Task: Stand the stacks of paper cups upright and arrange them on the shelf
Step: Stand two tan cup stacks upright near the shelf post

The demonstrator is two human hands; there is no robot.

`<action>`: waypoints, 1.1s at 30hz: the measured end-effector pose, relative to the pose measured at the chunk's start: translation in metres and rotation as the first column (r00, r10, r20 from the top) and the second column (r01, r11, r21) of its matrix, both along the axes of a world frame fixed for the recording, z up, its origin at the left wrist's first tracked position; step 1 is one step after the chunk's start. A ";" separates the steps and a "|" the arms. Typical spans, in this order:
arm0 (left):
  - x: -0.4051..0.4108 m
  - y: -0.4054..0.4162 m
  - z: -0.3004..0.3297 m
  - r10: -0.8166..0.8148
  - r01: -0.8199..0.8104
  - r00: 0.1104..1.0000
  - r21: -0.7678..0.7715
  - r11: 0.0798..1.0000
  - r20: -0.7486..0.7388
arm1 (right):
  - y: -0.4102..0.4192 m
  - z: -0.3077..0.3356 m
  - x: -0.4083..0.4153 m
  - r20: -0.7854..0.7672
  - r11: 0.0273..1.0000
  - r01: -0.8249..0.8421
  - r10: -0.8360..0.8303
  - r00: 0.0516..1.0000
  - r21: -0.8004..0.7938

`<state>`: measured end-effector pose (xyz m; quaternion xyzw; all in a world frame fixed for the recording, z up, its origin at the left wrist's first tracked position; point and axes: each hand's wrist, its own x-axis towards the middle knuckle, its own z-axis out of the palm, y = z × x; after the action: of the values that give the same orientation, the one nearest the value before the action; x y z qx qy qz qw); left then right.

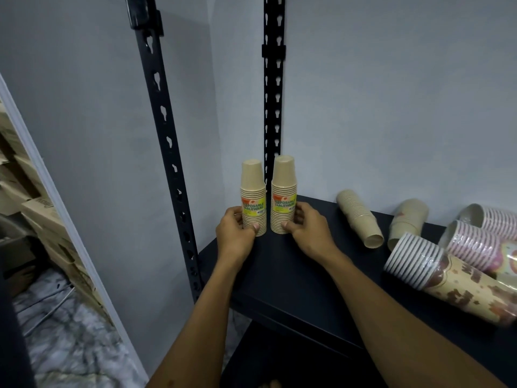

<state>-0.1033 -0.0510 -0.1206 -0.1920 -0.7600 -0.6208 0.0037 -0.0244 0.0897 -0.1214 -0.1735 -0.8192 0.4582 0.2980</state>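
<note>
Two tan stacks of paper cups with yellow "disposable tableware" labels stand upright, rims down, side by side at the back left corner of the black shelf (293,275). My left hand (235,233) grips the left stack (253,191) near its base. Around the base of the right stack (284,189) my right hand (307,231) is closed. Further right, other stacks lie on their sides: a plain tan one (359,218), a second tan one (407,222), a pink-striped one (481,242) and a brown-patterned one (447,278).
Black slotted uprights (167,141) (274,93) rise at the shelf's left end against a grey wall. Cardboard boxes (36,208) pile up at far left past a white frame, above a marble floor. A lower shelf level shows beneath.
</note>
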 end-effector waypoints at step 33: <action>0.000 0.000 -0.002 0.023 -0.024 0.999 -0.021 0.999 -0.042 | -0.003 -0.002 -0.001 -0.001 0.999 -0.034 0.034 0.999 0.009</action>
<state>-0.1033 -0.0508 -0.1222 -0.1959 -0.7685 -0.6086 0.0250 -0.0252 0.0868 -0.1236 -0.1581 -0.8239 0.4597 0.2913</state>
